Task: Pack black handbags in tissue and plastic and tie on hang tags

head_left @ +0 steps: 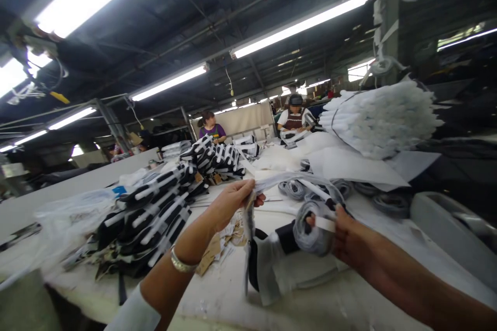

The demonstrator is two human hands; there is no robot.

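My left hand pinches a translucent greyish strip, which arcs over to the right and also hangs below my fingers. A coiled roll of similar strip with a white band sits in my closed right hand. Beneath the roll, a black and pale grey flat piece lies on the white table. More grey coils rest just beyond my hands. Whether the arcing strip joins the held roll is hard to tell.
Stacks of black pieces with white strips fill the left. Brown tags lie near my left forearm. A large bundle of white rods and a grey plastic object stand at right. Two people are across the table.
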